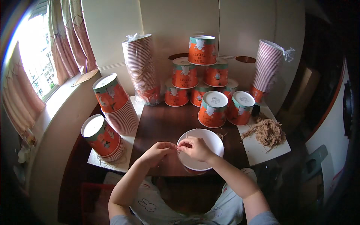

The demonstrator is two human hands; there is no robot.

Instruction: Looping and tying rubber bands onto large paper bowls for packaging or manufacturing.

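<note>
The left hand (157,153) and the right hand (195,148) meet with thumb and index fingers drawn together in a tight pinch; whether a thin strand lies between the fingertips is too small to tell. Under and just right of the fingers, a round white-lined paper bucket (213,145) sits mouth up at the near edge of the dark brown wooden bench (157,122). It looks light and thin-walled, likely stiff at its rim but easily dented lower down, so the rim seems the surer hold. Just beyond the bucket, right of the fingers, lie loose tan cord strands (224,135); farther right is a tangled tan cord bundle (270,132), probably soft, light and prone to snagging, best drawn by a single end. Beyond the fingers, orange-and-green printed paper buckets (212,111) stand upside down.
</note>
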